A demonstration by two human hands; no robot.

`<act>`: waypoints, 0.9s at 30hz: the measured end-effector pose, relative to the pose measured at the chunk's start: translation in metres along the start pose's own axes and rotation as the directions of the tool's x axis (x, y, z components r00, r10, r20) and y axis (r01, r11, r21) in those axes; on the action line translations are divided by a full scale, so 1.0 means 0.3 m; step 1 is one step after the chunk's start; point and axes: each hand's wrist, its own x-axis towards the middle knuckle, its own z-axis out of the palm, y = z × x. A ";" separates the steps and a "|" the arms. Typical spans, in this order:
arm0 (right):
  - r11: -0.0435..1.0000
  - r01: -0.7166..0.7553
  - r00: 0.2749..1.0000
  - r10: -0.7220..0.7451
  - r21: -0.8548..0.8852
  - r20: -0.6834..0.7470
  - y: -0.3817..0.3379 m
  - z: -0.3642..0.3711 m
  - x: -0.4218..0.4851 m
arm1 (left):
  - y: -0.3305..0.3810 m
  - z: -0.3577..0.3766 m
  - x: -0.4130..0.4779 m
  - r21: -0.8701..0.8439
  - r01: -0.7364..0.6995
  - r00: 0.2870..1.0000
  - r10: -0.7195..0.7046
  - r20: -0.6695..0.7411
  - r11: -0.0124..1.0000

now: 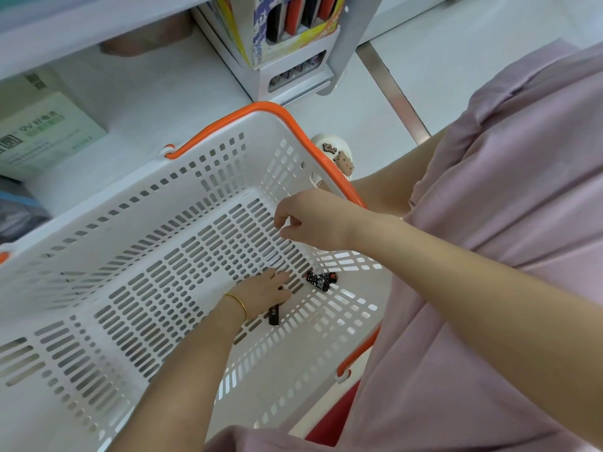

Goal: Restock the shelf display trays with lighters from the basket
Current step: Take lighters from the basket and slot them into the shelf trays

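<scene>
A white slotted basket (137,203) with orange handles (261,109) fills the middle of the view. My left hand (264,288), with a gold bracelet on the wrist, is down on the basket floor near the right corner. It holds a black lighter (274,316), which sticks out from under the palm. A patterned black lighter (321,279) with an orange end lies just right of its fingertips. My right hand (310,220) hovers above the basket's right side with fingers loosely curled, holding nothing.
A cardboard display stand (293,31) with upright coloured items stands on the floor beyond the basket. A green-and-white battery box (49,132) sits on a low white shelf at the left. My white shoe (336,154) and pink clothing (489,223) are at the right.
</scene>
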 end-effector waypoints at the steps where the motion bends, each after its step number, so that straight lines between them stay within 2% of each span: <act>1: 1.000 -0.002 1.000 0.002 0.000 -0.001 0.000 0.000 0.000 | -0.007 0.001 -0.001 -0.016 0.011 1.000 -0.011 -0.016 1.000; 4: 1.000 -0.002 1.000 0.002 -0.001 -0.002 -0.001 0.000 0.001 | -0.021 -0.001 0.024 -0.075 0.042 0.996 -0.048 -0.081 0.996; 7: 1.000 -0.003 1.000 0.003 0.001 -0.001 -0.005 -0.002 0.005 | 0.025 -0.048 0.083 -0.352 0.151 0.969 -0.210 -0.133 0.924; 10: 1.000 0.004 1.000 -0.004 -0.002 -0.013 -0.001 -0.003 0.006 | 0.093 -0.084 0.157 -0.571 0.164 0.948 -0.289 -0.136 0.805; 16: 1.000 -0.005 1.000 0.005 -0.014 0.005 -0.002 0.005 0.015 | 0.120 -0.112 0.202 -0.675 0.216 0.883 -0.437 -0.174 0.706; 24: 1.000 -0.004 1.000 0.005 -0.019 0.014 -0.012 0.006 0.022 | 0.144 -0.089 0.207 -0.651 0.177 0.913 -0.370 -0.172 0.738; 27: 1.000 -0.001 1.000 0.001 -0.020 0.011 -0.015 0.005 0.023 | 0.147 -0.095 0.201 -0.715 0.178 0.907 -0.395 -0.148 0.677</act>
